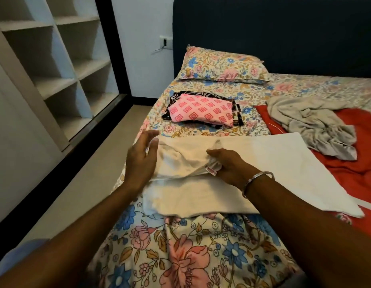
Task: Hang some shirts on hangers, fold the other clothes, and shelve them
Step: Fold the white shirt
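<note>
Cream garment carries a pink label, writing unreadable, beside right hand.

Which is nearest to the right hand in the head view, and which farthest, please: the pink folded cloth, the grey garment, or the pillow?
From the right hand:
1. Pink folded cloth, just beyond the hand, on the bed's left side.
2. Grey garment, crumpled to the right on the red cloth.
3. Pillow, against the headboard.

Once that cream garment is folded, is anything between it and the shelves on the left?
Nothing visible. The cream garment lies at the bed's left edge, with bare floor running to the open shelves. The folded pink piece lies farther up the bed, off that path.
</note>
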`<action>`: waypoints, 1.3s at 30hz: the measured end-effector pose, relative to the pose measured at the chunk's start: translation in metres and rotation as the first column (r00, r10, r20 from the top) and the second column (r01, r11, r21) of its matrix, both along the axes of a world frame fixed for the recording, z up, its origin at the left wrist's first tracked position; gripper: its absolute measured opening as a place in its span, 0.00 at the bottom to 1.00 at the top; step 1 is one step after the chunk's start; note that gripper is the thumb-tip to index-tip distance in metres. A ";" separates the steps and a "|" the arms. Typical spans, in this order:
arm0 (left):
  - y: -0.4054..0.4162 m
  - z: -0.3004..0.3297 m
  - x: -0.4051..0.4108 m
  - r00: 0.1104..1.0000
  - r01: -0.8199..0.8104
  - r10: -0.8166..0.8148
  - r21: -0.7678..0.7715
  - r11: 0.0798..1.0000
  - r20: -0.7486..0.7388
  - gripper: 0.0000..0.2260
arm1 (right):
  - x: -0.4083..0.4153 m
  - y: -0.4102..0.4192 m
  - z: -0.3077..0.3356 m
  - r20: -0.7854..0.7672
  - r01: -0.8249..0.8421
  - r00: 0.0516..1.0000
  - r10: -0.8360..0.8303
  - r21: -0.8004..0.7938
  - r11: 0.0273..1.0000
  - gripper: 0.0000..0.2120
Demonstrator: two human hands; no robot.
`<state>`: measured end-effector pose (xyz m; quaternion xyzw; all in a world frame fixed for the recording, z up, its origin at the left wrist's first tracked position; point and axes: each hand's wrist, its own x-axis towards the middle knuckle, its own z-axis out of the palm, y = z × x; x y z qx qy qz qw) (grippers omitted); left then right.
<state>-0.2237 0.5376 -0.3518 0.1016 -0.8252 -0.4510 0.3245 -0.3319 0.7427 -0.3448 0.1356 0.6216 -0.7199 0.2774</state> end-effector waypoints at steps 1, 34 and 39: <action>-0.013 -0.014 0.007 0.987 0.037 -0.005 -0.195 0.980 0.161 0.19 | -0.004 -0.001 -0.004 -0.006 0.015 1.000 -0.015 0.042 0.999 0.17; 0.026 -0.020 0.005 0.876 0.477 -0.475 -0.287 0.830 0.083 0.17 | 0.002 -0.007 -0.014 -0.554 0.223 -0.011 0.833 0.810 0.542 0.11; 0.019 -0.020 0.011 0.943 0.304 -0.184 -0.496 0.813 0.277 0.29 | -0.026 0.025 0.006 -0.811 0.146 0.392 0.434 0.520 0.841 0.13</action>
